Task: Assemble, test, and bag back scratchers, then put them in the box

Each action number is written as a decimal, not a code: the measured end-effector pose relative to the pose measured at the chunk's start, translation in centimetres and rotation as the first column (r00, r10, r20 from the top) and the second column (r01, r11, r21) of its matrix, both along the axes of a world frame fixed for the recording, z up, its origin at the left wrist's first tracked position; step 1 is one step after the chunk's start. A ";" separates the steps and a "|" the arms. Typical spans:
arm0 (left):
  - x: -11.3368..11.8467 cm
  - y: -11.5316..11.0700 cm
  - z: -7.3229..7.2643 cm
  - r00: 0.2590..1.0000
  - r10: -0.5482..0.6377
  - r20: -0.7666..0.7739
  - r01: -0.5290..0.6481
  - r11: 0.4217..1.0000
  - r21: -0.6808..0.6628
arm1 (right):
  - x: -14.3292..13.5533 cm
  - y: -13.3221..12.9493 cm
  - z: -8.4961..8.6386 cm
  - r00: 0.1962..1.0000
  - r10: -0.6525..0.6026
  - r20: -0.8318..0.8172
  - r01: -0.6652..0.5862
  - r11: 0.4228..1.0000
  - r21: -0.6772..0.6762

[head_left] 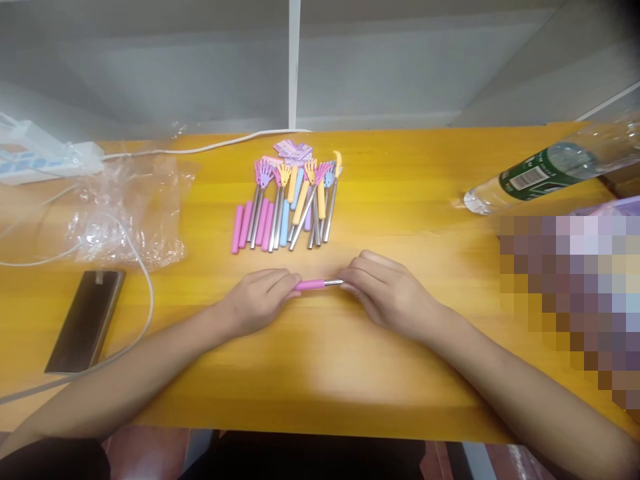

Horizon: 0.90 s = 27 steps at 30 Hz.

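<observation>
Between my hands, near the middle of the table, lies a pink handle (pixel 313 285) joined to a thin metal rod (pixel 333 282). My left hand (pixel 263 300) is closed on the handle's left end. My right hand (pixel 387 290) pinches the rod's right end; its fingers hide what is beyond. Farther back is a group of metal rods with small hand-shaped heads (pixel 284 175) in purple, yellow, pink and blue. Loose pink handles (pixel 237 229), yellow handles (pixel 301 202) and blue handles (pixel 285 223) lie among them. Small purple printed slips (pixel 293 151) sit behind the heads.
A clear plastic bag (pixel 135 213) and a white power strip (pixel 55 162) are at the back left. A dark phone (pixel 86 321) lies front left, with a white cable (pixel 150 287) beside it. A green-labelled bottle (pixel 547 170) lies at the right, near a pixelated area.
</observation>
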State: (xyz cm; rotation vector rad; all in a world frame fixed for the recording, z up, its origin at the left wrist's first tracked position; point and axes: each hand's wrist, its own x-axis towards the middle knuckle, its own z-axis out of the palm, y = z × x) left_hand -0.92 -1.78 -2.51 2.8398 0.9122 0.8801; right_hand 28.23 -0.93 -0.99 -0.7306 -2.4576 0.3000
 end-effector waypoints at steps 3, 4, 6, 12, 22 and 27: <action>0.0 0.0 -0.1 1.000 -0.007 0.008 0.006 1.000 0.013 | -0.1 0.0 -0.2 1.000 0.002 0.005 -0.002 1.000 -0.012; 0.0 0.1 -0.1 1.000 -0.007 0.005 0.007 1.000 0.009 | -0.1 0.1 -0.3 1.000 0.000 0.010 0.000 1.000 -0.017; 0.0 0.2 -0.2 1.000 -0.004 -0.006 0.003 1.000 -0.026 | -0.1 0.4 -0.7 1.000 -0.006 0.023 0.007 1.000 -0.029; 0.2 0.7 -0.7 1.000 0.024 -0.009 -0.025 0.973 -0.229 | 0.3 1.6 -2.0 0.998 -0.019 0.065 0.017 1.000 0.023; 0.4 0.3 -0.3 1.000 -0.002 -0.030 -0.009 0.928 -0.371 | -0.2 1.7 -2.5 0.997 0.039 0.062 -0.039 0.999 -0.011; 0.5 0.4 -0.3 0.999 0.002 -0.043 -0.019 0.915 -0.404 | -0.2 1.9 -2.4 0.998 0.044 0.034 -0.044 0.999 0.020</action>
